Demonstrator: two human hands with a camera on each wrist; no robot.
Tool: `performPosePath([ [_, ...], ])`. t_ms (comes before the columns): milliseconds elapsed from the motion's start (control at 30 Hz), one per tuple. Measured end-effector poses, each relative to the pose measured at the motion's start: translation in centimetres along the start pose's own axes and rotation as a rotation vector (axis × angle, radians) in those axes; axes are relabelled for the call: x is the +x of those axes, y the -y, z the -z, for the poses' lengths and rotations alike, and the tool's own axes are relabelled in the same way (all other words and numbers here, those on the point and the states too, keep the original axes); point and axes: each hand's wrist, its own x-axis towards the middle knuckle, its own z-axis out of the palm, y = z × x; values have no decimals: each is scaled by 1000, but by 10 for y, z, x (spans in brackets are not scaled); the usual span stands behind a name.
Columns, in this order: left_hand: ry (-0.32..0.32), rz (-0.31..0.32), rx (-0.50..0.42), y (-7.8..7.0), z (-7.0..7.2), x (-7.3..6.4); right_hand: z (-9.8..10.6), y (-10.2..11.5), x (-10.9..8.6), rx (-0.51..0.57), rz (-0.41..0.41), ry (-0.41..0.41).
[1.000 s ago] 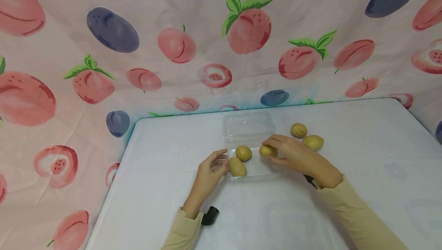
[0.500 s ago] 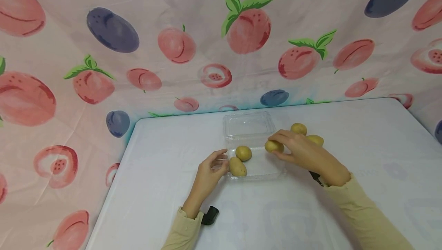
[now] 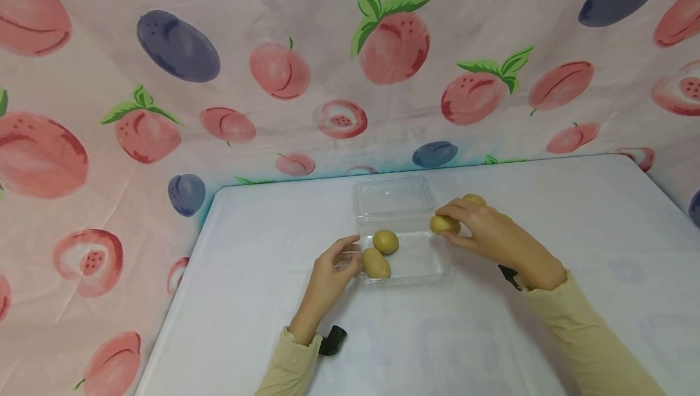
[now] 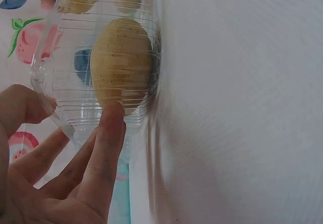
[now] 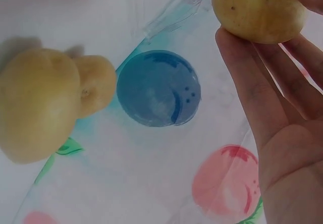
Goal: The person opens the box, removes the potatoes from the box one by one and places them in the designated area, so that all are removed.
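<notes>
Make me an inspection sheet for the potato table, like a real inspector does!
Surface: white table cover, faint marks showing.
Job's things: clear container, lid open; two potatoes inside; third potato by its back right corner; two loose potatoes, mostly behind the right grip in the head view.
Clutter: nothing seen.
Grips: left grip pinches the container's left side; right grip holds the third potato.
Cables: nothing seen.
Surroundings: fruit-print cloth behind the table and along its left.

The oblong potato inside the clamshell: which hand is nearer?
Left. The left hand touches the clamshell wall beside the oblong potato; the right hand, farther right, holds another potato.
</notes>
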Motion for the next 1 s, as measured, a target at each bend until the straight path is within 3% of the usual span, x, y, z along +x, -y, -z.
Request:
performPosePath([
  [1000,3,11,-27,-1,0,0,-1,-25,-7,29,47,-85],
])
